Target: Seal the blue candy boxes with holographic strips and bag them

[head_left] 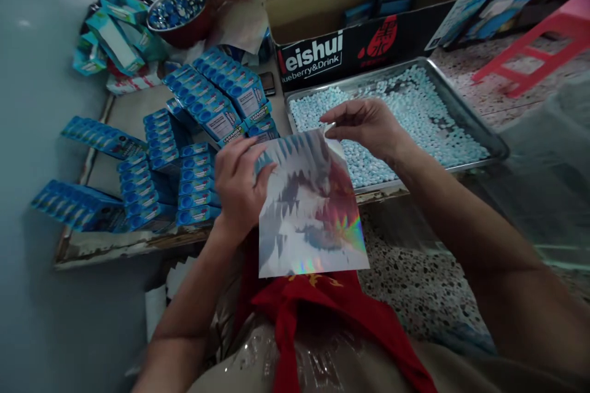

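A shiny silver sheet of foil (304, 209) with a rainbow sheen hangs between my hands, over my lap. My left hand (242, 181) grips its upper left edge, the thumb lying on the front. With thumb and forefinger pinched, my right hand (364, 126) holds the upper right corner. Just beyond my right hand lies a metal tray (498, 150) spread with small pale blue and white candies (415, 110). Stacks of small blue printed boxes (198, 95) stand on the table, close to my left hand.
A black-printed cardboard carton (318, 58) with blue boxes inside stands behind the tray. At the back left are a red bowl (177, 37) of blue and silver wrapped pieces and several teal cartons (115, 43). A red stool (534, 43) stands on the speckled floor at right.
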Action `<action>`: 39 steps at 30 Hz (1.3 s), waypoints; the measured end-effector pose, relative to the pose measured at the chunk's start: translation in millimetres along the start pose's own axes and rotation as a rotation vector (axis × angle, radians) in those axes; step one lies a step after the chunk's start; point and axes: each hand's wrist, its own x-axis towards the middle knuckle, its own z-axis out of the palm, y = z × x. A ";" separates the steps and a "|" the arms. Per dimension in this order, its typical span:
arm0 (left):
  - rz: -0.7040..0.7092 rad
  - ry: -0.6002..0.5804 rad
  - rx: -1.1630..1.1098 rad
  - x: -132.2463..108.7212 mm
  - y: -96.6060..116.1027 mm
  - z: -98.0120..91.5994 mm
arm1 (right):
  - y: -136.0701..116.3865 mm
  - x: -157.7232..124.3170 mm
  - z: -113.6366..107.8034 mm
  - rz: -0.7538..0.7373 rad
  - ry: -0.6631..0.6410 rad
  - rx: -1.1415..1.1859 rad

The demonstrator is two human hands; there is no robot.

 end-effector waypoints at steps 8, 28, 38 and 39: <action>-0.026 -0.385 -0.438 66.6 9.7 81.2 | -20.9 -29.5 -11.4 -0.039 0.083 -0.182; 0.272 -0.309 -0.162 44.0 31.2 72.9 | -23.5 -47.2 -22.0 0.116 -0.135 -0.244; 0.074 -0.518 -0.364 56.8 19.7 67.9 | -16.9 -43.0 -25.7 0.102 -0.126 -0.470; 0.059 -0.510 -0.369 54.8 18.5 68.1 | -16.1 -43.1 -26.2 0.113 -0.118 -0.513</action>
